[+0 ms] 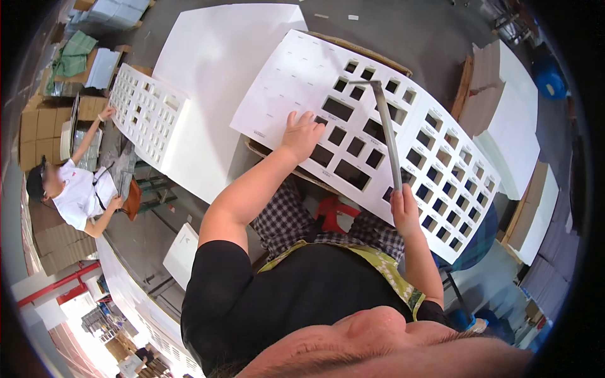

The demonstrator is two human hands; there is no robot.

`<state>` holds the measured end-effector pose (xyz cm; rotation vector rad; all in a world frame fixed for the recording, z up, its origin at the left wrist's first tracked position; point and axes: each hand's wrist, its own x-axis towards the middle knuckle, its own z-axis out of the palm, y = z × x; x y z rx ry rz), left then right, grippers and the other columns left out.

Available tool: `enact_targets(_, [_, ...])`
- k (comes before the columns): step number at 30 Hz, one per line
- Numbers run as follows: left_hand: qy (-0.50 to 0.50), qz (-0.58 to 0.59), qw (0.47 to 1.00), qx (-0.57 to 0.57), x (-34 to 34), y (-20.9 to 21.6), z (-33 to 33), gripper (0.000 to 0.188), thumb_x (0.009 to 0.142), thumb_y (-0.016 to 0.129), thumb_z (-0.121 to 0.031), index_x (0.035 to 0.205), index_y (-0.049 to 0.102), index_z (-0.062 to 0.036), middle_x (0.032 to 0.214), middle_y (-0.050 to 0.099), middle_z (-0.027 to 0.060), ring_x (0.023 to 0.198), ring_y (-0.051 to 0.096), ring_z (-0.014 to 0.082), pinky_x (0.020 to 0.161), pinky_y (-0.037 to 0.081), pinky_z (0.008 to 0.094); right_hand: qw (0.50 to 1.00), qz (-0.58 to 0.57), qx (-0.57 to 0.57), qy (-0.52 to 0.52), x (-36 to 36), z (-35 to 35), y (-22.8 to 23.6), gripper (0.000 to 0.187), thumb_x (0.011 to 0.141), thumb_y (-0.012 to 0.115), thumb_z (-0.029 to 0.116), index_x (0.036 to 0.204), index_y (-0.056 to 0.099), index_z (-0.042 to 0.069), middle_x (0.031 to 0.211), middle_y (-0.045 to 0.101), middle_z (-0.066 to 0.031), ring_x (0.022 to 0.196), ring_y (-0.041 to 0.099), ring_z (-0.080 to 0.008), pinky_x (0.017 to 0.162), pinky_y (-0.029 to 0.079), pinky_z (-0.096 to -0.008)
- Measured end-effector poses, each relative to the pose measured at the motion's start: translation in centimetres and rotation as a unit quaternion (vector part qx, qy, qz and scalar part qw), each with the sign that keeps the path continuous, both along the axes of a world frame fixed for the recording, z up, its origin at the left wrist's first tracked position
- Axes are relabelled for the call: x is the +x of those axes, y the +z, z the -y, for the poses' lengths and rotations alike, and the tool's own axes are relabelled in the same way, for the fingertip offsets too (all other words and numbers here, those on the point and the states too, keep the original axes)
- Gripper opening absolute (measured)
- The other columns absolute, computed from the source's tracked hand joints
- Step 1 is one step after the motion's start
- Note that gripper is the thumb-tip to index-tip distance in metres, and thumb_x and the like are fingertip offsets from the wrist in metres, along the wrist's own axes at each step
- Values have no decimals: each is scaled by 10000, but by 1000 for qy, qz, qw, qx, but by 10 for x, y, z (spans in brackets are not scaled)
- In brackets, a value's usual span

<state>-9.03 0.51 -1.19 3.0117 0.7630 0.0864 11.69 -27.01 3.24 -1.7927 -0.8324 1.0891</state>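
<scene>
Big white die-cut board [296, 82] lies across the person's lap and a stack beneath it, and runs from the upper middle down to the lower right. It has rows of square and rectangular windows punched out; the upper left part is still solid. Left hand [301, 133] is flat on the board just beside the first windows, fingers spread, pressing down and gripping nothing. Right hand [404, 211] is closed round the lower end of a long grey metal rod [387, 129] with a bent tip; the tip sits up among the upper windows and the shaft lies along the board. Handling, as I judge it: the board looks like thin card or foam sheet, light and wide, so it will flop and bow if lifted from one corner. The strips between windows look narrow and weak, likely to tear or crease, so don't pull on those. Better to hold by the solid margin or two opposite edges, palms flat. The rod looks stiff and smooth, and could slip in a loose fist. A similar punched board [148, 113] stands at upper left, where another person [79, 189] in a white shirt has a hand on it. Plain white sheets [214, 57] lie behind.
</scene>
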Motion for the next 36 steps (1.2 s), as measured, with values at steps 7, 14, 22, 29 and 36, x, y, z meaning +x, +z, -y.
enact_targets(7, [21,-88,995,-33,13,14,-1,86,813,491,-82,840,574,-82,854,658,109,1270,373,303,1012,219,601,1000,-9,-1,12,-4,-45,10,250,964,434,255,912,486,16,635,488,-70,575,477,-163,535,397,-316])
enact_targets(14, [-3,-68,997,-36,14,14,-6,98,756,537,-70,833,596,-62,894,652,135,1244,402,336,1007,233,616,998,62,-29,7,-6,-49,-9,284,949,483,290,955,489,6,665,534,-116,590,509,-209,552,413,-346])
enact_targets(22, [-32,-117,992,-44,10,28,-10,139,761,546,-96,867,637,-86,982,655,126,1263,392,306,1043,219,605,970,218,60,89,-47,-141,-14,243,840,619,194,909,469,15,748,597,-170,696,598,-328,616,457,-408])
enact_targets(29, [10,95,992,-84,-18,33,3,325,731,607,-90,1054,581,-75,1228,553,108,1206,451,310,1006,360,410,942,262,0,211,-67,-194,-13,212,845,560,139,963,440,11,792,603,-207,688,618,-351,584,472,-432])
enact_targets(36, [380,592,533,-470,-79,17,48,446,792,548,-10,1225,454,-49,1263,512,110,1190,473,255,962,388,363,973,-15,-126,195,-61,-197,5,209,799,552,80,964,425,58,696,453,-59,505,479,-162,438,441,-345])
